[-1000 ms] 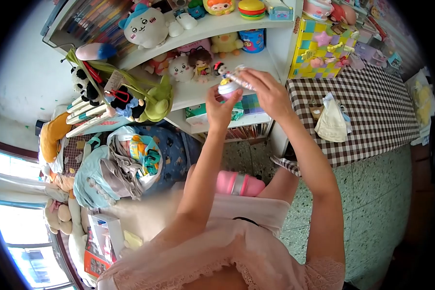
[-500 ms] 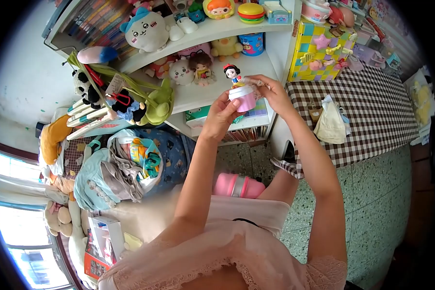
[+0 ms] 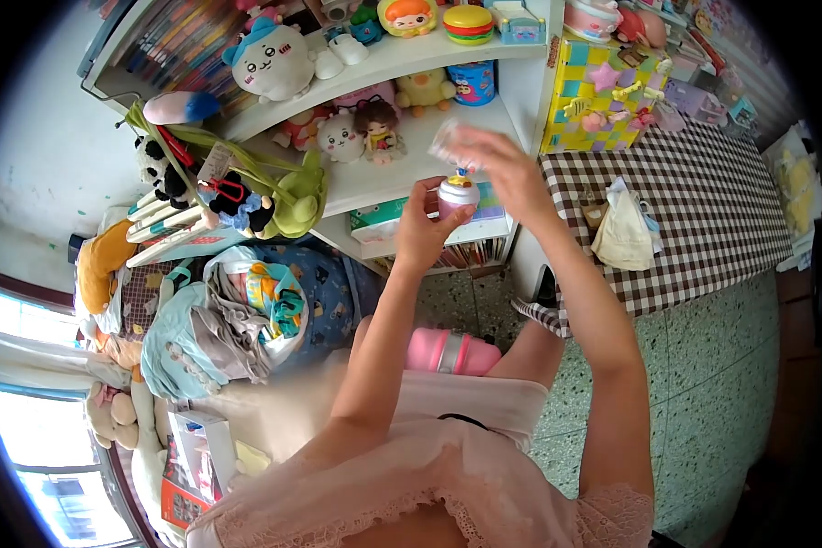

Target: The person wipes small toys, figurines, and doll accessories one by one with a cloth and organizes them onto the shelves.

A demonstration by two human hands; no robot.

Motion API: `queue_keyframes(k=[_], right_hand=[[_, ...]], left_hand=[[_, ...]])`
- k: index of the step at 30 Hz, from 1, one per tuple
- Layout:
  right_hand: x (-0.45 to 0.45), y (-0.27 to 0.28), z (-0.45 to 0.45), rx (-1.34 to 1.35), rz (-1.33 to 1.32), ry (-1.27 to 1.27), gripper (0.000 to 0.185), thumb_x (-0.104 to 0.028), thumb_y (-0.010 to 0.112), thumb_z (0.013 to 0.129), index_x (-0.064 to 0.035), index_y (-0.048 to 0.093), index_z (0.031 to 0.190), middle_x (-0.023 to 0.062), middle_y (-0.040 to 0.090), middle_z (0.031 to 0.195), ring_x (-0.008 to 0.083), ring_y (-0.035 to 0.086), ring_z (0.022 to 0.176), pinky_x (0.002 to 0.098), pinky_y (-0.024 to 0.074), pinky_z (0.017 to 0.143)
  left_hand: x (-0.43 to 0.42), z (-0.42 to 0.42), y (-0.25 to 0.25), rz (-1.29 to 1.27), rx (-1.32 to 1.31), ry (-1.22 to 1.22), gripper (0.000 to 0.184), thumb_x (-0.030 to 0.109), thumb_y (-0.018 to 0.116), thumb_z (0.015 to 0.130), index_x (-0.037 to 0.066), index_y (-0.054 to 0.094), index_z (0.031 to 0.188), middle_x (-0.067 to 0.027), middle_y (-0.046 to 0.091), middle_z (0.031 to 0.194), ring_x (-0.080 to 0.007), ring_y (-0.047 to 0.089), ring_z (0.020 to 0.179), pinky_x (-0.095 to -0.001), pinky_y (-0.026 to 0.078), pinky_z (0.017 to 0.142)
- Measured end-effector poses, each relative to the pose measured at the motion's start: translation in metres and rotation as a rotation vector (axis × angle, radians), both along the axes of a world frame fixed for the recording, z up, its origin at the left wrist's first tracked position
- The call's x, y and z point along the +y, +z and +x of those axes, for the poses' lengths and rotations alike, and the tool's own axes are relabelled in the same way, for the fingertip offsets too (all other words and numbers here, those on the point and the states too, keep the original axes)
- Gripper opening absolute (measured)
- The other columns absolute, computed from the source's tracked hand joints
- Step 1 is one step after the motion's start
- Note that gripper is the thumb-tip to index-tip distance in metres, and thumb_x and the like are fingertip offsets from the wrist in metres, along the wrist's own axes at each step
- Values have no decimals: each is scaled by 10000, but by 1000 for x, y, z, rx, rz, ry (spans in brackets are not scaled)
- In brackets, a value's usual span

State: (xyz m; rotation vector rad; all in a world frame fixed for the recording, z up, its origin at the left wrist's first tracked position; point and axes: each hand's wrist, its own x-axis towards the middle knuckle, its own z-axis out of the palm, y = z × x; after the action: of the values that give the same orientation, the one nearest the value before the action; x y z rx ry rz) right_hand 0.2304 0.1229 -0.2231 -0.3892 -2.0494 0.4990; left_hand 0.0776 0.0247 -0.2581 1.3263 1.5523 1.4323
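My left hand (image 3: 420, 228) is closed around a small pink cup-shaped base (image 3: 447, 210) with a white rim. The lower part of a figurine (image 3: 461, 175), blue and yellow, stands up from that base; its head is hidden. Above it, my right hand (image 3: 507, 169) grips a clear plastic cover (image 3: 445, 142), which is slightly blurred. I cannot tell whether the cover touches the figurine.
Behind the hands is a white shelf (image 3: 479, 128) with a brown-haired doll (image 3: 379, 128) and plush toys. A checkered table (image 3: 703, 210) on the right bears a cream cloth bag (image 3: 626, 228). A pink cylindrical container (image 3: 452, 352) rests at my lap.
My right hand has risen and moved left with the clear cover, over the figurine, hiding its black-haired head. My left hand has lowered slightly and shifted right, tilting the base.
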Motion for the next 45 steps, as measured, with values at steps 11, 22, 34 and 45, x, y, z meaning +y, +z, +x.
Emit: queue_keyframes(k=[11, 22, 34, 45], right_hand=[[-18, -4, -15, -163, 440, -99, 409, -20, 588, 728, -107, 645, 1124, 28, 571, 1229, 225, 544, 1147, 344, 487, 946], [-18, -3, -15, -14, 175, -158, 449, 38, 548, 788, -113, 597, 1207, 41, 584, 1222, 237, 603, 1046, 346, 527, 841], [0, -12, -6, 142, -852, 433, 344, -8, 477, 915, 34, 542, 1250, 81, 614, 1193, 121, 574, 1056, 277, 449, 927], [-12, 1, -7, 30, -179, 196, 371, 95, 458, 837, -44, 642, 1128, 114, 588, 1228, 271, 578, 1117, 319, 466, 930]], left_hand=[[-8, 0, 10, -24, 185, 147, 534, 165, 793, 735, -26, 489, 1131, -124, 638, 908, -185, 625, 803, -298, 514, 685], [-10, -2, 20, -90, -472, 190, 594, 281, 710, 851, -46, 409, 1246, -101, 585, 1000, -151, 606, 907, -272, 531, 741], [-7, -2, 21, 0, -842, -75, 417, 279, 597, 932, 43, 449, 1242, -36, 573, 1083, -139, 586, 982, -318, 496, 881], [1, -3, 14, 46, -823, 124, 400, 192, 611, 920, -6, 415, 1207, -98, 566, 1095, -173, 594, 962, -323, 514, 875]])
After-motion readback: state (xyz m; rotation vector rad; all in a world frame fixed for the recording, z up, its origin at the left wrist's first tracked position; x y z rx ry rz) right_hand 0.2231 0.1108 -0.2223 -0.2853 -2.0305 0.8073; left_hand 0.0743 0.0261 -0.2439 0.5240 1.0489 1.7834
